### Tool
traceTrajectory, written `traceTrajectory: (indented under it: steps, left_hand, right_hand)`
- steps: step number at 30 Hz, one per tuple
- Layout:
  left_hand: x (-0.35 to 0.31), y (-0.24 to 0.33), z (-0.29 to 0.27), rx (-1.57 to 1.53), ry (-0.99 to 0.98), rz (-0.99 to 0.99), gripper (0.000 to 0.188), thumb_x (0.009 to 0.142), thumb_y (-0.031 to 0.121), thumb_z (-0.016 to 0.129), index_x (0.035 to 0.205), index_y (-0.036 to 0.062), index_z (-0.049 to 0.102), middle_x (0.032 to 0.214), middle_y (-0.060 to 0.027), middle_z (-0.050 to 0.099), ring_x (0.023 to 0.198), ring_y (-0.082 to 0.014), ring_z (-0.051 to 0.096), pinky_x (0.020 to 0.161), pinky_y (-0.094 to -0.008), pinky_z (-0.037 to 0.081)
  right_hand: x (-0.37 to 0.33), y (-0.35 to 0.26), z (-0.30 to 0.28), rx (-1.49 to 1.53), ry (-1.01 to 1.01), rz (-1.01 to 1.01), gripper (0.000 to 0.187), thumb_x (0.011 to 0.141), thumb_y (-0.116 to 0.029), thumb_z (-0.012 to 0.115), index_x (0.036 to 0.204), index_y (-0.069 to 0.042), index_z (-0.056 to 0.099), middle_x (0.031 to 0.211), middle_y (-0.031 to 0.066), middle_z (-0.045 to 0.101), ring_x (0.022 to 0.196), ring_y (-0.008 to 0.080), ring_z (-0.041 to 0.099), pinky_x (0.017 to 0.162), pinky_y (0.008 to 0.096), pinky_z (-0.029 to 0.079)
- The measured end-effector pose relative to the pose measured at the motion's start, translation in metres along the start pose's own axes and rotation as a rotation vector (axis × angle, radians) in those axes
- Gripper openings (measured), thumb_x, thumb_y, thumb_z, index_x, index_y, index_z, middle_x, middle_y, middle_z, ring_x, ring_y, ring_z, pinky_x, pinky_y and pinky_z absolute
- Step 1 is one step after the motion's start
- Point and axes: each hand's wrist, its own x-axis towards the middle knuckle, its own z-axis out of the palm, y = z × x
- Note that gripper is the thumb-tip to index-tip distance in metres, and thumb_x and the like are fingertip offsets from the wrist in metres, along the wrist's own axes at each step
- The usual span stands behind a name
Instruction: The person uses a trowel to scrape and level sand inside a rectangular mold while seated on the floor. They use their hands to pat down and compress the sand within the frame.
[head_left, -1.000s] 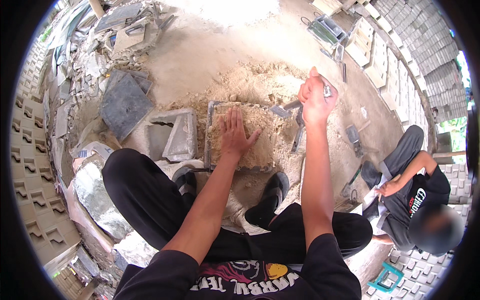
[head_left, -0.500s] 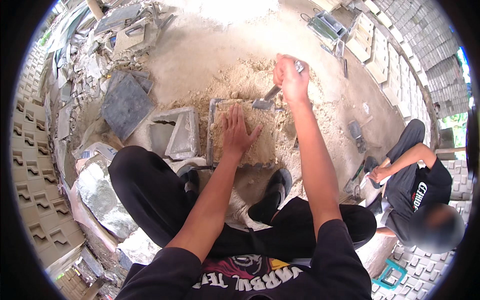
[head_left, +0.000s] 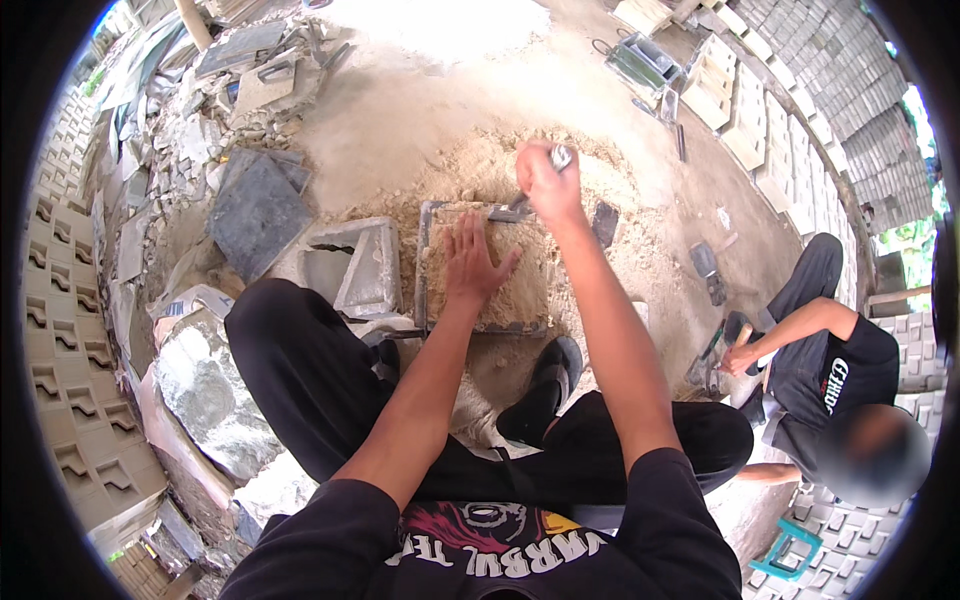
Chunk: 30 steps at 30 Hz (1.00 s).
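Note:
In front of me a dark rectangular mould frame [head_left: 423, 262] is packed with tan, sandy material [head_left: 515, 275]. My left hand [head_left: 470, 262] lies flat on that material, fingers spread and empty. My right hand [head_left: 548, 185] is wrapped round the handle of a hand tool with a dark, flat metal head [head_left: 500, 214]. The head is at the mould's far edge, right of my left fingertips; my fist hides part of the shaft, and the exact kind of tool is unclear. Loose sand [head_left: 470, 165] is heaped behind the mould.
A grey concrete block with an opening [head_left: 385, 265] stands left of the mould, and a dark slab [head_left: 258, 215] lies beyond it. Rubble [head_left: 185, 150] fills the far left. Another person [head_left: 840, 350] sits at right near a dark tool [head_left: 707, 270]. Pale blocks [head_left: 755, 120] line the right side.
My right hand has moved left and lower with the tool, whose head has shifted left along the mould's far edge. The left hand stays put. The other person's hand has moved slightly.

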Motion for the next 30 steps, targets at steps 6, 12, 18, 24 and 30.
traceTrajectory:
  steps: [6, 12, 18, 24, 30]
  left_hand:
    - [-0.001, -0.006, 0.002, 0.043, 0.02, -0.068, 0.108, 0.08, 0.068, 0.056, 0.145, -0.01, 0.019, 0.151, -0.0265, 0.024, 0.145, -0.0357, 0.016, 0.117, -0.0542, 0.005]
    - [-0.008, -0.005, -0.005, 0.156, -0.058, -0.115, 0.119, 0.078, 0.076, 0.051, 0.147, -0.011, 0.008, 0.154, -0.0289, 0.012, 0.147, -0.0363, 0.005, 0.116, -0.0558, -0.003]
    - [-0.002, -0.015, -0.007, 0.158, -0.058, -0.183, 0.122, 0.076, 0.076, 0.053, 0.146, -0.012, 0.007, 0.155, -0.029, 0.01, 0.147, -0.0372, 0.004, 0.117, -0.0536, -0.003]
    - [0.004, -0.019, -0.007, 0.164, 0.02, -0.177, 0.123, 0.074, 0.076, 0.056, 0.146, -0.0119, 0.01, 0.155, -0.0277, 0.013, 0.147, -0.0358, 0.008, 0.117, -0.0528, 0.003]
    - [0.017, -0.029, -0.009, 0.207, 0.045, -0.241, 0.126, 0.07, 0.079, 0.056, 0.147, -0.0113, 0.011, 0.155, -0.0263, 0.016, 0.147, -0.0338, 0.009, 0.118, -0.0523, 0.004]
  right_hand:
    - [-0.004, 0.007, 0.014, -0.058, 0.069, 0.0, 0.038, 0.092, -0.007, 0.046, 0.055, -0.009, 0.037, 0.048, -0.0024, 0.036, 0.041, 0.0071, 0.03, 0.041, 0.026, 0.023]
    - [0.005, -0.011, 0.03, 0.02, 0.038, 0.001, 0.036, 0.089, -0.01, 0.051, 0.054, -0.011, 0.044, 0.048, -0.0061, 0.038, 0.041, 0.0051, 0.031, 0.04, 0.0259, 0.023]
    - [0.022, -0.003, 0.032, 0.116, 0.03, -0.005, 0.035, 0.09, -0.01, 0.05, 0.055, -0.011, 0.042, 0.048, -0.004, 0.039, 0.041, 0.0047, 0.031, 0.04, 0.0258, 0.023]
    - [0.017, 0.011, 0.03, 0.04, -0.036, 0.031, 0.033, 0.09, -0.008, 0.053, 0.058, -0.01, 0.043, 0.049, -0.0046, 0.037, 0.042, 0.0045, 0.031, 0.041, 0.0251, 0.023]
    - [0.005, 0.017, 0.035, 0.012, -0.039, -0.025, 0.034, 0.09, -0.008, 0.053, 0.057, -0.009, 0.042, 0.048, -0.0045, 0.038, 0.04, 0.0047, 0.03, 0.039, 0.0255, 0.021]
